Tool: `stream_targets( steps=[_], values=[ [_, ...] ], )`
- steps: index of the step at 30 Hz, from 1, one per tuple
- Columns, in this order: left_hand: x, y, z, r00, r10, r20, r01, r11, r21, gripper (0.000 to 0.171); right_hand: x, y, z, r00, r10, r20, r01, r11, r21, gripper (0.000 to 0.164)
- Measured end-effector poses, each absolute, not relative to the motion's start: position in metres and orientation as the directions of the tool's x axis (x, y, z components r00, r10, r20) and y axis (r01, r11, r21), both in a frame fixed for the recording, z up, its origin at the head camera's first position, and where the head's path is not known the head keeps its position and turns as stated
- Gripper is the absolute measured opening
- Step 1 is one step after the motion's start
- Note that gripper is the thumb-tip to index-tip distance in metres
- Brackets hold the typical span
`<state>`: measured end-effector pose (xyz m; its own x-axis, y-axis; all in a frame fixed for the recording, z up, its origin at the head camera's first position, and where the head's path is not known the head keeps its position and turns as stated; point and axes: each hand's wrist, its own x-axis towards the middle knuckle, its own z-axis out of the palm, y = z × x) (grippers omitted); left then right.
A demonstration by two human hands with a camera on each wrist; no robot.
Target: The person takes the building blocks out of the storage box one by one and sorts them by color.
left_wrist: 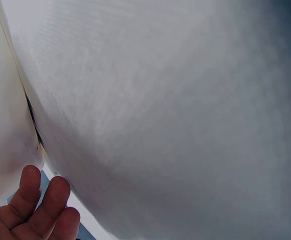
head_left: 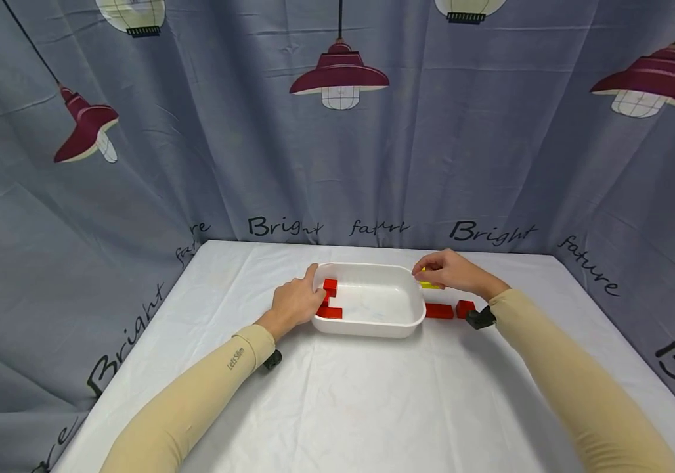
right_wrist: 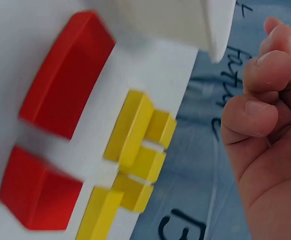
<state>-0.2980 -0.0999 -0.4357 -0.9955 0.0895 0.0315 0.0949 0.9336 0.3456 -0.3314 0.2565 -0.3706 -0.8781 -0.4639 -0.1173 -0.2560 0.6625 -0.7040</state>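
A white rectangular basin (head_left: 373, 326) stands on the table. My left hand (head_left: 294, 302) grips its left rim, the thumb over the edge; several of its fingers (left_wrist: 55, 197) show beside a pale wall in the left wrist view. Red blocks (head_left: 330, 313) lie inside at the left end. My right hand (head_left: 452, 270) is near the right rim, fingers bent, above the yellow blocks (head_left: 430, 286). In the right wrist view those fingers (right_wrist: 268, 70) curl inward beside the yellow blocks (right_wrist: 129, 130); whether its fingertips hold anything is hidden.
Right of the basin lie a long red block (head_left: 439, 311) and a red cube (head_left: 464, 308), with the yellow blocks behind them. A white cloth (head_left: 361, 401) covers the table. A grey printed curtain (head_left: 337, 164) hangs around the back and sides.
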Motion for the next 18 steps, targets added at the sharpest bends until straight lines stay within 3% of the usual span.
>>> stream_targets(
  steps=[18],
  values=[
    [-0.299,-0.099,-0.438,-0.997,0.076,0.025,0.080,0.935,0.346,0.064,-0.340,0.193,-0.369,-0.817,-0.563,-0.121,-0.311,0.608,-0.730,0.020]
  ],
)
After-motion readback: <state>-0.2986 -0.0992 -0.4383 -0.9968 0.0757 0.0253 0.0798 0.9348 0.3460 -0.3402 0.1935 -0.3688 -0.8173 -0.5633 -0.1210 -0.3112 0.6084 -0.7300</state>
